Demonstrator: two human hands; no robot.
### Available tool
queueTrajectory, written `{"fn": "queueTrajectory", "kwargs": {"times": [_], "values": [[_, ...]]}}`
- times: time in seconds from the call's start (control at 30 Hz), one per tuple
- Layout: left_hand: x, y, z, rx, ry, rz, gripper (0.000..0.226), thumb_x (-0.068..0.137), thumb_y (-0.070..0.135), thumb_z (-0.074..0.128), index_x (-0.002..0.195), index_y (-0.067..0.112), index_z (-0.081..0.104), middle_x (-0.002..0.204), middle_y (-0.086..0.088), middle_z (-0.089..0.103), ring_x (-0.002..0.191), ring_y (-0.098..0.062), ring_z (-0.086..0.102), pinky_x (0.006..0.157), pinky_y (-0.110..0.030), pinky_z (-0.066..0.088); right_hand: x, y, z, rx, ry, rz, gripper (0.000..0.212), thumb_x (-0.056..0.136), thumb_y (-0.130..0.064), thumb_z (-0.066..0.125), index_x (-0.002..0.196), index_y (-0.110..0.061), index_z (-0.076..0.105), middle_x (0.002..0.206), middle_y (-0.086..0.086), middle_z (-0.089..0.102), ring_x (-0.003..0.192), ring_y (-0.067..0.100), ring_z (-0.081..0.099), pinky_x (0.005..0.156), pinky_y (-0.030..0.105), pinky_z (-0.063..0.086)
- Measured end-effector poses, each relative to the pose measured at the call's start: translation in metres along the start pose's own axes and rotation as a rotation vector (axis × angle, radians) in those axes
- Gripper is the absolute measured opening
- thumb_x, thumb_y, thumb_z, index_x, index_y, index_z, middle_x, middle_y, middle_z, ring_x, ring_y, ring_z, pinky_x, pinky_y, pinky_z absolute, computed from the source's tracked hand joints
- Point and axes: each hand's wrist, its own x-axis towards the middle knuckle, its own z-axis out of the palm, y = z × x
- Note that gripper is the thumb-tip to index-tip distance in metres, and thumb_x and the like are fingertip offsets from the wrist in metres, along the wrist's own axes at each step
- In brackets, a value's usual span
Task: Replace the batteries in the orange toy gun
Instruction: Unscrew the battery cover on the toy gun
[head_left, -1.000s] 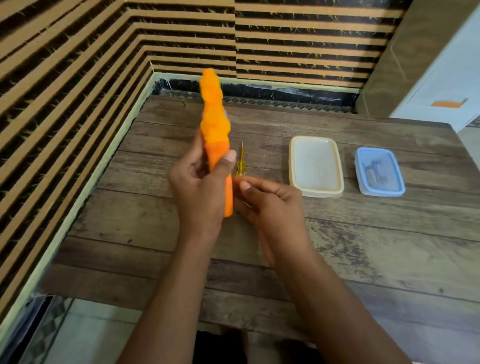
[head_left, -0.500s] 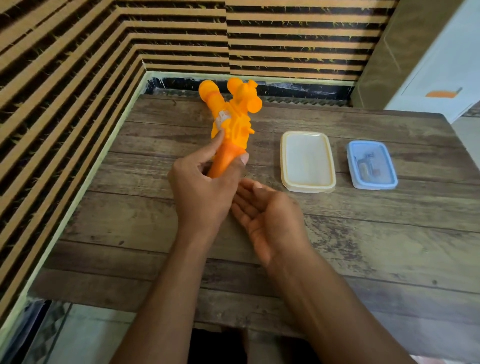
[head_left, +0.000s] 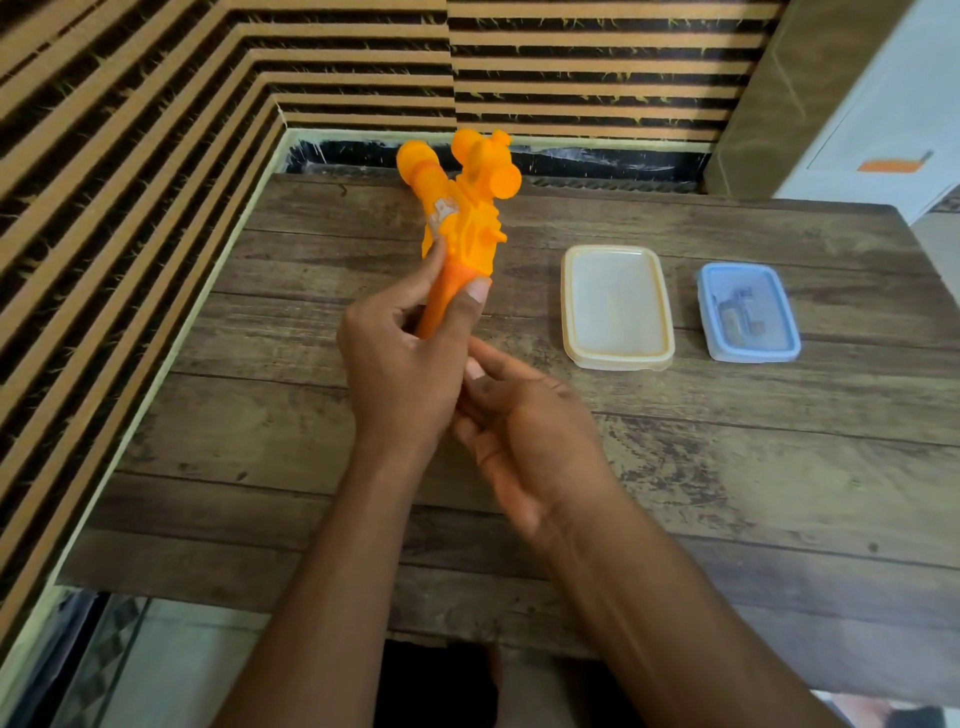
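Above the far left part of the table (head_left: 727, 493), the orange toy gun (head_left: 467, 218) is held clear of the surface. It is tilted, with the handle directed down toward the table's near edge and the rounded upper parts directed toward the far edge. A small pale sticker is seen on the gun body.

The handle is gripped by the left hand (head_left: 405, 374). Its fingers are wrapped round the handle, the thumb is laid along the handle's right side, and the index finger is extended up the left side of the body.

The right hand (head_left: 524, 431) is positioned over the middle of the table, pressed against the left hand just below the handle. Its fingers are bent toward the handle's lower end. That end is hidden by the left hand, so it cannot be told whether anything is held or touched there.

On the right half of the table, a cream lidded container (head_left: 615, 306) is set flat. A smaller blue lidded container (head_left: 748, 312) is set nearer the table's right edge, apart from the first. Small items are visible through its lid but are too blurred to identify.
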Motion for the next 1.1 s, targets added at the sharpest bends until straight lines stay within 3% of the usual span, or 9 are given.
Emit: {"fn": "queueTrajectory", "kwargs": {"times": [0.13,0.37,0.6,0.83,0.97,1.1], "values": [[0.0019,-0.0047,-0.0005,-0.041,0.012,-0.034,0.044,0.092,0.023,0.076,0.135,0.018,0.066,0.079,0.028,0.069,0.084,-0.003,0.068,0.079,-0.04,0.059,0.001,0.0032,0.0014,-0.012,0.017,-0.036,0.035,0.1,0.013,0.05,0.129,0.005,0.068,0.124,0.025,0.073,0.112,0.028,0.07,0.102,0.039,0.057],[0.0,-0.0028,0.0001,-0.054,-0.002,-0.049,0.045,0.092,0.024,0.076,0.135,0.018,0.066,0.08,0.025,0.068,0.085,-0.007,0.069,0.08,-0.04,0.06,0.0031,0.002,-0.0008,-0.025,0.051,-0.054,0.031,0.1,0.012,0.051,0.124,0.007,0.07,0.12,0.027,0.073,0.102,0.028,0.072,0.095,0.039,0.06],[-0.0012,0.0006,0.0005,-0.05,-0.011,-0.027,0.045,0.092,0.025,0.075,0.135,0.015,0.066,0.085,0.022,0.07,0.092,-0.023,0.075,0.081,-0.043,0.062,0.004,0.0024,-0.0016,-0.014,0.074,-0.055,0.031,0.1,0.012,0.051,0.125,0.009,0.069,0.123,0.03,0.071,0.105,0.03,0.07,0.096,0.04,0.059],[-0.0013,0.0005,0.0005,-0.043,-0.007,-0.025,0.044,0.093,0.024,0.075,0.136,0.015,0.066,0.086,0.02,0.071,0.09,-0.022,0.075,0.081,-0.044,0.062,0.0021,0.0012,-0.0006,-0.016,0.073,-0.043,0.032,0.1,0.012,0.051,0.127,0.009,0.068,0.124,0.03,0.071,0.113,0.035,0.07,0.093,0.039,0.06],[-0.0012,-0.0004,0.0006,-0.032,-0.004,-0.017,0.045,0.093,0.024,0.075,0.136,0.015,0.066,0.083,0.023,0.069,0.085,-0.013,0.072,0.079,-0.044,0.062,0.0018,0.0006,-0.0003,-0.005,0.066,-0.04,0.033,0.1,0.013,0.05,0.128,0.009,0.067,0.124,0.03,0.071,0.122,0.038,0.068,0.093,0.038,0.06],[-0.0016,0.0002,0.001,-0.027,-0.011,-0.004,0.044,0.093,0.024,0.075,0.135,0.015,0.066,0.085,0.019,0.07,0.087,-0.026,0.074,0.077,-0.047,0.061,0.0029,0.0011,-0.0004,-0.017,0.065,-0.049,0.034,0.1,0.013,0.049,0.128,0.01,0.067,0.125,0.029,0.071,0.113,0.033,0.07,0.096,0.04,0.059]]}}
